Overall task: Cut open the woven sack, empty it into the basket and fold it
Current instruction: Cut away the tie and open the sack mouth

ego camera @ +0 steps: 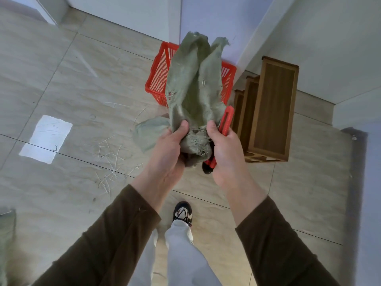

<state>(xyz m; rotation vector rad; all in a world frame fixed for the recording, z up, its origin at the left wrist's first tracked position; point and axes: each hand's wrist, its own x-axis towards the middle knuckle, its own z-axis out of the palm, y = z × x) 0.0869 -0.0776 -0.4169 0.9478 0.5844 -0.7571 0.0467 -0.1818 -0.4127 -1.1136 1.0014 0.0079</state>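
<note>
1. The left hand (168,149) gripped the green woven sack (192,85) at its frayed, bunched edge.
2. The sack hung limp in mid-air, held in front of the red basket (158,79).
3. The right hand (224,149) clutched the same frayed edge together with a red tool (225,120).
4. Bare tiled floor (61,79) lay open to the left; wooden steps (272,108) crowded the right.

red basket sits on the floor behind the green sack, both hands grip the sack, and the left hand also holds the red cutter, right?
Not quite: the head view shows the red cutter in the right hand, not the left hand. The rest stands: red basket on the floor behind the green sack, both hands gripping it.
</note>
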